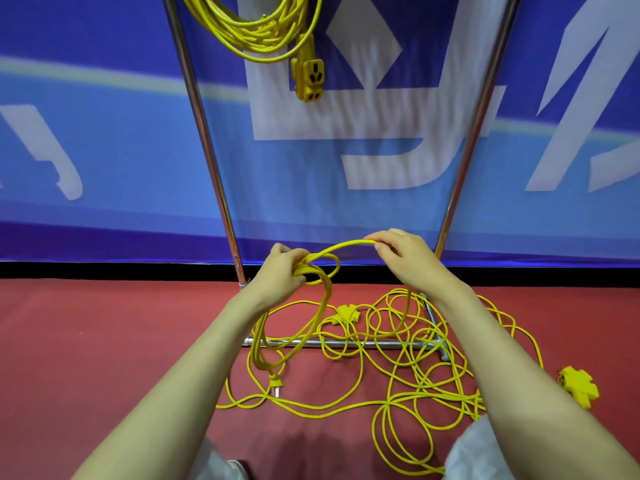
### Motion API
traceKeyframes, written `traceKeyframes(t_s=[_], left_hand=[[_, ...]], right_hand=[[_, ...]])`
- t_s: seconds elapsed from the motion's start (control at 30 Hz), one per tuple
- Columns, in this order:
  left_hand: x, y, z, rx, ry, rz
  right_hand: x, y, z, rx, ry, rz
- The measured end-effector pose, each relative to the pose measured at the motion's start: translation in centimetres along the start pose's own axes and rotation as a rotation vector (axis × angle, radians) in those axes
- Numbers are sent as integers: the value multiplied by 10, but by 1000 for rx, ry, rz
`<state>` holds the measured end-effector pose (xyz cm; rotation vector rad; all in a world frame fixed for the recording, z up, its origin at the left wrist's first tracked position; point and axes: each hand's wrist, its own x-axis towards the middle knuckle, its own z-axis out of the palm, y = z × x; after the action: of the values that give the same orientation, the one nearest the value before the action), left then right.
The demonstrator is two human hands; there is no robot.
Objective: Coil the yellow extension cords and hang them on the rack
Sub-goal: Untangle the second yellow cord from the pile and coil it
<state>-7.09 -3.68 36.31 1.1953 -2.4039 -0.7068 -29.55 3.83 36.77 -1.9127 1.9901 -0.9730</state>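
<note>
Head view: my left hand [287,268] is curled round a few gathered loops of the yellow extension cord [322,306]; the loops hang down in front of the rack [204,133], with the plug [275,382] at their lower end. I cannot tell whether it touches the red floor [104,341]. My right hand [405,258] pinches the same cord between thumb and fingertips, holding up a short arc that runs across to the left hand. The rest lies as a loose tangle [398,375] on the floor, sprawled over the rack's chrome base bar [346,342]; one yellow socket block [346,311] sits within the tangle just behind that bar, another [578,386] well off to the right. Up top, between the two uprights, a coiled cord [256,29] hangs with its own socket end [307,76] dangling below — a blue banner [104,150] stands behind it all.
</note>
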Motion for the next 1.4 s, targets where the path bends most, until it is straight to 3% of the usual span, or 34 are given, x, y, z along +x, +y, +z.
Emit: traceKeyframes(t_s=[0.23,0.33,0.47,0.6,0.87,1.13,1.27,1.4], left_hand=[[-3,3,-11,0,68,71],[-6,11,-10,-2,35,136],[-6,21,3,29,-47,205],[-2,20,2,-64,-3,126],[5,17,-5,-142,83,21],[12,0,-9,-233,143,-90],[9,-3,-12,-283,-11,-66],[3,2,-10,-130,-138,14]], right_hand=[[-4,-6,-6,-5,-61,12],[-3,-9,1,-78,-47,-93],[-3,-28,23,-4,-65,-238],[-3,-30,31,68,-74,-98],[-5,-19,27,6,-329,162],[1,-9,2,129,-217,226],[-7,-8,-16,97,-121,94],[-7,-11,-18,-21,-77,-49]])
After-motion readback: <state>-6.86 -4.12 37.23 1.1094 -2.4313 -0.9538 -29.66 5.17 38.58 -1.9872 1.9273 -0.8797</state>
